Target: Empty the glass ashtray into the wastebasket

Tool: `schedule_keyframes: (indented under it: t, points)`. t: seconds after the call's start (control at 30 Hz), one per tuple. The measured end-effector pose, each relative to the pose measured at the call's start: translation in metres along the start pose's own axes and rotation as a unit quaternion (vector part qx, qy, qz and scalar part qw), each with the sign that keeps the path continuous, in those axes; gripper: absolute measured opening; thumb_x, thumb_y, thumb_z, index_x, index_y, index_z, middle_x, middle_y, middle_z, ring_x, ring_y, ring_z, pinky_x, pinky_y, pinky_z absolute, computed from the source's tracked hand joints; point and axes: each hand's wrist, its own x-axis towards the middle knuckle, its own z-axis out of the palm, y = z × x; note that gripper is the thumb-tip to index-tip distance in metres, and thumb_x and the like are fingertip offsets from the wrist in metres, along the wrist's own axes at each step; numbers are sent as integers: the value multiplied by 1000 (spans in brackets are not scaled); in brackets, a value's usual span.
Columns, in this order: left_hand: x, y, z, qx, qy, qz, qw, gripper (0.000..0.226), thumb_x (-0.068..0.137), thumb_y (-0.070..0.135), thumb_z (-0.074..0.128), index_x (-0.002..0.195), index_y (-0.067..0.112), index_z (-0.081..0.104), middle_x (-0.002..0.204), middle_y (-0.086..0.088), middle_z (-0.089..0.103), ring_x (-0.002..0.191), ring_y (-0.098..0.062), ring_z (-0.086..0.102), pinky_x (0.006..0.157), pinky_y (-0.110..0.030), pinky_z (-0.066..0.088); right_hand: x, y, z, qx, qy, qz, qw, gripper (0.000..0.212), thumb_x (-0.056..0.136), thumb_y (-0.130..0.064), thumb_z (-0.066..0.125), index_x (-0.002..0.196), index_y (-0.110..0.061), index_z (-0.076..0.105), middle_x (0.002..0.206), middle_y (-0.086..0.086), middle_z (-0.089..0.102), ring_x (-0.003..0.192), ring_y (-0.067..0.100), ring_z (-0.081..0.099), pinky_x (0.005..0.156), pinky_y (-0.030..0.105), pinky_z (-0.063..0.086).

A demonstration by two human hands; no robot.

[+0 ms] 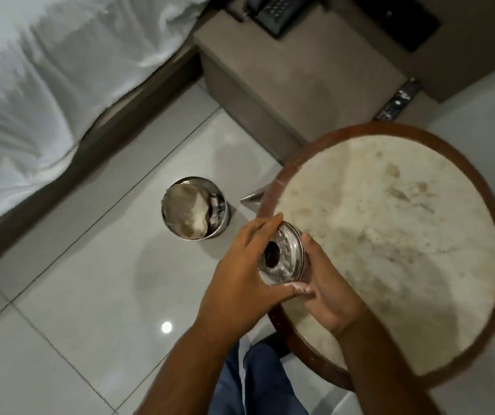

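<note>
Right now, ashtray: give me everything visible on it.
The glass ashtray is round, of clear glass with a shiny, ridged rim and a dark round patch in its bowl. It is held tilted at the near-left edge of the round table, its opening facing up and left. The left hand grips its left side, the right hand its right and underside. The wastebasket stands apart on the floor, to its left.

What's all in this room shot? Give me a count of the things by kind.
Hands: 2, left hand and right hand, both holding the ashtray
Glass ashtray: 1
Metal wastebasket: 1
Round table: 1
Bed: 1
Nightstand: 1
Telephone: 1
Total: 8
</note>
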Motion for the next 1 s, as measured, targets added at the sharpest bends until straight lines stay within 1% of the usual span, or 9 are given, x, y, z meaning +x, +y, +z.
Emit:
schedule_keyframes:
  t: [0.13, 0.2, 0.3, 0.43, 0.53, 0.73, 0.87, 0.93, 1.0]
  points:
    - [24, 21, 43, 21, -50, 13, 998, 112, 70, 53, 96, 163, 33, 37, 157, 11, 46, 139, -1, 50, 115, -24, 46, -22, -11, -44, 18, 51, -23, 998, 97, 77, -80, 86, 156, -26, 68, 151, 11, 78, 139, 28, 77, 103, 43, 71]
    - [35, 32, 70, 40, -74, 17, 996, 110, 71, 49, 95, 163, 32, 38, 156, 9, 47, 139, -3, 49, 115, -22, 44, -34, -14, -67, 36, 87, -20, 995, 82, 84, -78, 76, 148, -27, 75, 146, 10, 81, 135, 27, 79, 115, 53, 62]
    - [47, 44, 114, 75, -114, 20, 990, 107, 72, 44, 95, 163, 34, 38, 156, 11, 44, 136, -3, 50, 111, -18, 44, -51, -17, -102, 74, 120, -11, 990, 60, 97, -70, 59, 133, -30, 85, 139, 10, 85, 123, 21, 84, 103, 42, 68]
    - [63, 50, 172, 186, -145, 50, 971, 108, 74, 39, 94, 164, 29, 36, 164, -3, 39, 143, -26, 47, 113, -47, 50, -71, -10, -146, 79, 253, -33, 964, 63, 99, -71, 57, 134, -26, 82, 134, 9, 87, 121, 25, 85, 90, 34, 70]
    - [77, 54, 212, 300, -149, 86, 938, 106, 77, 44, 90, 165, 30, 33, 167, -7, 34, 145, -36, 40, 111, -55, 47, -89, 1, -177, 140, 366, -70, 917, 43, 116, -56, 55, 132, -24, 79, 136, 10, 82, 112, 21, 85, 87, 32, 67]
    - [97, 60, 257, 437, -159, 142, 874, 105, 79, 48, 84, 166, 35, 25, 170, -6, 30, 147, -36, 36, 115, -61, 36, -117, 27, -214, 191, 447, -80, 870, 30, 120, -39, 58, 118, -19, 81, 112, 8, 91, 100, 19, 90, 87, 34, 70]
    - [97, 51, 259, 478, -158, 142, 852, 112, 78, 52, 83, 168, 35, 18, 169, -6, 32, 146, -36, 38, 114, -63, 36, -123, 25, -218, 191, 460, -83, 863, 27, 119, -30, 61, 124, -12, 81, 112, 10, 90, 99, 21, 89, 74, 23, 72]
    - [96, 49, 258, 490, -164, 141, 844, 116, 79, 54, 81, 169, 33, 12, 170, -7, 31, 148, -37, 37, 114, -66, 36, -119, 17, -218, 180, 458, -99, 865, 27, 119, -25, 60, 128, -8, 79, 116, 12, 86, 103, 23, 88, 77, 25, 71]
    - [90, 45, 257, 491, -174, 137, 843, 121, 80, 57, 79, 169, 34, 1, 176, -9, 20, 156, -42, 26, 120, -70, 28, -118, 3, -214, 137, 462, -101, 871, 26, 118, -23, 59, 127, -10, 80, 117, 10, 85, 114, 24, 85, 87, 30, 67]
